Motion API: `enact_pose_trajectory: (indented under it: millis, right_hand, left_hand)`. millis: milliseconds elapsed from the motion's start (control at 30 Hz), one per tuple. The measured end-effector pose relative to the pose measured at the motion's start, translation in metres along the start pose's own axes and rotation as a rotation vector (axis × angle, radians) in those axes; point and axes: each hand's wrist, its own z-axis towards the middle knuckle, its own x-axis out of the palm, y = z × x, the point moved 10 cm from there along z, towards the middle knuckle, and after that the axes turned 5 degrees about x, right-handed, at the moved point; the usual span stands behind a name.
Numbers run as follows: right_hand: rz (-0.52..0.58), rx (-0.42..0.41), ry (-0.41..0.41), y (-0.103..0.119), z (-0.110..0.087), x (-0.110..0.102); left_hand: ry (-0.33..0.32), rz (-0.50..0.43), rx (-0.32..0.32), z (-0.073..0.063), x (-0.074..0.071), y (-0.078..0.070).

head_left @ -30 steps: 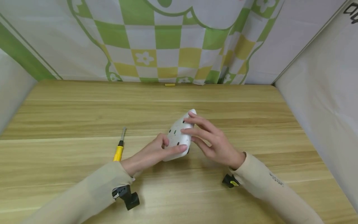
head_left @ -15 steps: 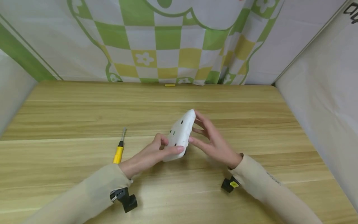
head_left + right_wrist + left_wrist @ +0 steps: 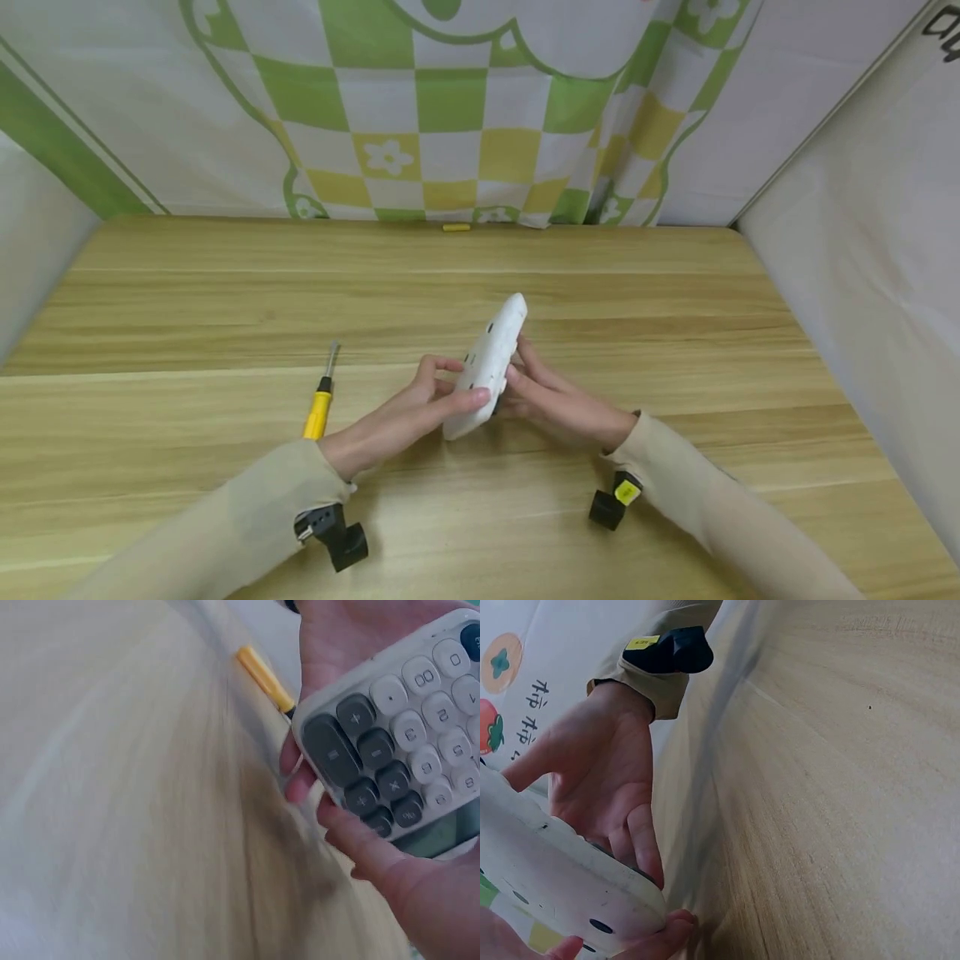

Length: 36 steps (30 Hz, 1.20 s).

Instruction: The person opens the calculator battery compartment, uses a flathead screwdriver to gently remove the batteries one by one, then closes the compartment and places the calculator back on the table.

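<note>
A white calculator [image 3: 491,367] is held tilted above the table, its dotted back towards the left hand. Its key face [image 3: 409,727], with white and dark grey keys, shows in the right wrist view. The left hand [image 3: 408,412] grips it, thumb across the near end of the back. At the key side, the right hand [image 3: 566,404] touches the calculator with thumb and fingers. The left wrist view shows that right palm [image 3: 604,765] facing the keys, its fingers nearly straight. Some fingertips are hidden behind the calculator.
A yellow-handled screwdriver [image 3: 318,404] lies left of the left hand on the wooden table [image 3: 225,300]. At the back edge is a small yellow piece [image 3: 456,227], before a green checked curtain [image 3: 450,100]. Each wrist carries a black camera mount [image 3: 333,533].
The right hand's fingers have moved off the dotted back and round to the key side. The calculator has turned more edge-on, while the left hand keeps its hold.
</note>
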Motion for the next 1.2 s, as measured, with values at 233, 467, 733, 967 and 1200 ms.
enact_pose_trajectory:
  millis: [233, 467, 733, 967, 1200]
  right_hand:
    - [0.066, -0.006, -0.076, 0.001, 0.004, -0.001]
    - [0.008, 0.016, -0.200, 0.000, 0.002, -0.008]
    - [-0.034, 0.073, -0.322, -0.007, -0.001, -0.016]
    - [-0.076, 0.114, -0.420, -0.008, -0.005, -0.021]
    - [-0.219, 0.138, -0.450, -0.007, -0.008, -0.024]
  left_hand:
    - [0.037, 0.006, 0.044, -0.003, -0.001, -0.008]
    - [0.080, -0.039, 0.097, -0.005, 0.001, -0.019]
    - [0.119, -0.027, 0.158, -0.006, 0.001, -0.028]
    - [0.127, -0.004, 0.203, -0.009, 0.000, -0.036]
    - [0.103, -0.025, 0.160, -0.011, -0.005, -0.031]
